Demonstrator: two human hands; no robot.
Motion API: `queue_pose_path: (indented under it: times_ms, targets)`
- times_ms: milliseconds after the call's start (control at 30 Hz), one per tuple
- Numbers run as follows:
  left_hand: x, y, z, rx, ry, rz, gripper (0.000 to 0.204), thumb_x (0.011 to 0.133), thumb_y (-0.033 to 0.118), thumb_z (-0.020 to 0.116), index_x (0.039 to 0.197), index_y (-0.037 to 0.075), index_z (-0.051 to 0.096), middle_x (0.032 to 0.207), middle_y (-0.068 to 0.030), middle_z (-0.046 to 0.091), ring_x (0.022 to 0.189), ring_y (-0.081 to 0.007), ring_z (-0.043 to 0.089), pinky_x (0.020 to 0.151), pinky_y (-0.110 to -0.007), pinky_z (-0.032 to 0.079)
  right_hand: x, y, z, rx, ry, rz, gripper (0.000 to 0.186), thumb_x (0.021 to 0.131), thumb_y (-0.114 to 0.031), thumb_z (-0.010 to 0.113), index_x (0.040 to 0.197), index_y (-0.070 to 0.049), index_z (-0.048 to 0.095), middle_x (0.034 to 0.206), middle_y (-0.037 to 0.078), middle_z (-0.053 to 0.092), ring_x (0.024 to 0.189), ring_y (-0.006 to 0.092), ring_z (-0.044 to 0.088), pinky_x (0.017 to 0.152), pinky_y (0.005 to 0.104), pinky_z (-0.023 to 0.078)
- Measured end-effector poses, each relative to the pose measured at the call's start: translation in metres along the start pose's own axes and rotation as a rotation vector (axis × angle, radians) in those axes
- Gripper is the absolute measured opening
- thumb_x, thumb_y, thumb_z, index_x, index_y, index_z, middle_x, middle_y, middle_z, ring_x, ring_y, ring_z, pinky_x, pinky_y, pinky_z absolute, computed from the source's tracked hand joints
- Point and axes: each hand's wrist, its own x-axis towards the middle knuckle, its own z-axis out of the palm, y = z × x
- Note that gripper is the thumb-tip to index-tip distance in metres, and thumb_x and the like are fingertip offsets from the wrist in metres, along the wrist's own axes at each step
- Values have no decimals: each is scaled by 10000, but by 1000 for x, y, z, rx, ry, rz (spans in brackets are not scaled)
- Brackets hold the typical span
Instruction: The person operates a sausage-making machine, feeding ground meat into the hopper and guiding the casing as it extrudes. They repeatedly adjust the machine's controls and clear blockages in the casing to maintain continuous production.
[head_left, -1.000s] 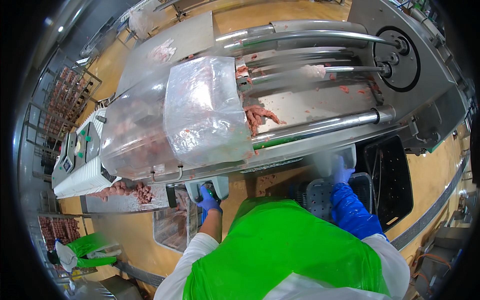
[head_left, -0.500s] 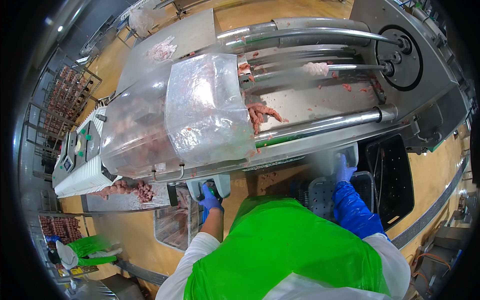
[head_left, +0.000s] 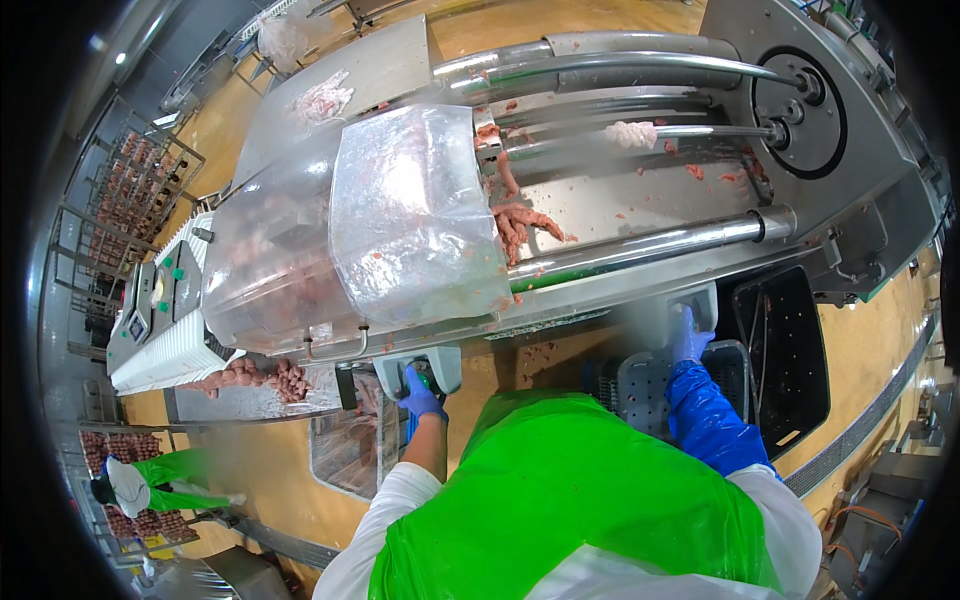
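Observation:
My left hand [head_left: 420,395], in a purple glove, grips a grey control housing [head_left: 440,370] with a green button under the steel machine's front edge. My right hand [head_left: 690,335], gloved with a blue sleeve cover, grips a matching housing [head_left: 662,312] further right. Above them, clear covers [head_left: 410,200] lie over the machine's left part; pinkish meat shows blurred beneath. Raw meat [head_left: 525,222] hangs out by the steel rods [head_left: 660,238], and a pale crumpled piece [head_left: 630,134] sits on a rod. Linked sausages [head_left: 285,380] lie on a tray at the lower left.
A clear bin [head_left: 345,450] stands below left; a grey perforated crate [head_left: 640,400] and black bin [head_left: 795,360] below right. Racks of sausages [head_left: 130,200] line the left. A co-worker in green [head_left: 150,480] bends at another rack. A floor drain [head_left: 850,440] runs at right.
A strand of meat has appeared above the hanging meat beside the cover. The co-worker at lower left has shifted upward in the picture. My hands stay in place.

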Motion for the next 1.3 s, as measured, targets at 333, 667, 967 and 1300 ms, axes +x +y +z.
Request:
queue_pose_path:
  times_ms: [333, 667, 967, 1300]
  targets:
    - [-3, 4, 0, 42, -16, -28, 1070, 753, 506, 817, 1504, 178, 129, 1467, -128, 400, 1195, -343, 546, 829, -554, 543, -3, -3, 1, 38, -10, 8, 894, 801, -285, 840, 1382, 90, 273, 1357, 229, 480, 1225, 279, 507, 1072, 388, 410]
    - [-9, 6, 1, 94, -25, -52, 1103, 763, 554, 789, 1513, 187, 70, 1484, -140, 386, 1209, -360, 534, 850, -592, 515, -2, -1, 2, -12, 15, 36, 910, 795, -296, 840, 1394, 79, 266, 1360, 226, 471, 1230, 278, 497, 1066, 385, 411]
    - [14, -8, -2, 86, 38, -9, 1069, 758, 528, 802, 1491, 149, 122, 1420, -176, 432, 1134, -356, 591, 840, -539, 576, -5, -6, 3, 79, 11, 30, 907, 795, -264, 842, 1395, 80, 254, 1366, 228, 474, 1229, 273, 511, 1069, 388, 420]
    - [9, -6, 1, 36, 19, 27, 1149, 730, 433, 851, 1511, 102, 76, 1468, -166, 397, 1205, -339, 553, 906, -515, 559, -5, -5, 1, 90, 18, 14, 920, 793, -252, 845, 1406, 75, 241, 1368, 226, 471, 1235, 279, 508, 1074, 387, 417]
